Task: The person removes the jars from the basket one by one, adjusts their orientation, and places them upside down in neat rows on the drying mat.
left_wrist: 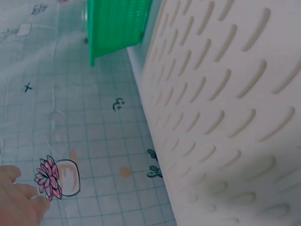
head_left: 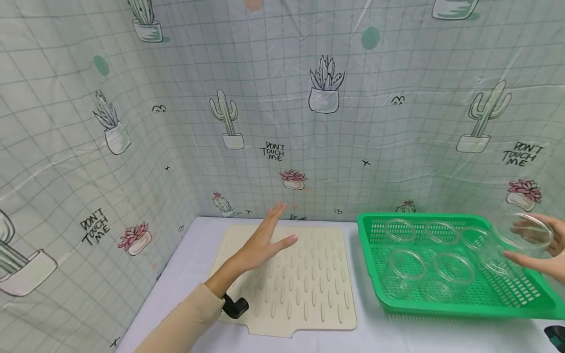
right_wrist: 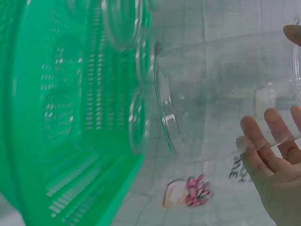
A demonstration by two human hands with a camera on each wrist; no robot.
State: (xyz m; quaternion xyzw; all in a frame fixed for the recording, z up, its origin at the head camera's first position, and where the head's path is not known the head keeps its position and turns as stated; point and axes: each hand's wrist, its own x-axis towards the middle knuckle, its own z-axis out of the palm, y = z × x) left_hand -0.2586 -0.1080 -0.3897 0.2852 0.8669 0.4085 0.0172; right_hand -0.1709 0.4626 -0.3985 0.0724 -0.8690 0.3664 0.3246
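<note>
A clear, round plastic cup (head_left: 503, 245) is in my right hand (head_left: 552, 250), which grips it near the rim with the thumb on one side and the fingers on the other. The cup is over the right part of a green basket (head_left: 463, 310). In the right wrist view, fingertips (right_wrist: 251, 132) press against the see-through wall of the cup (right_wrist: 207, 99). Several similar clear cups (head_left: 406, 272) stand in the basket. My left hand (head_left: 260, 247) hovers over a beige drying mat (head_left: 309, 304), fingers straight and thumb apart, holding nothing.
The mat and basket lie side by side on a white table (head_left: 176, 279), the basket to the right. Behind and to the left hangs a gridded curtain (head_left: 265, 117) printed with potted cacti. A black wrist camera (head_left: 236, 307) is strapped to my left wrist.
</note>
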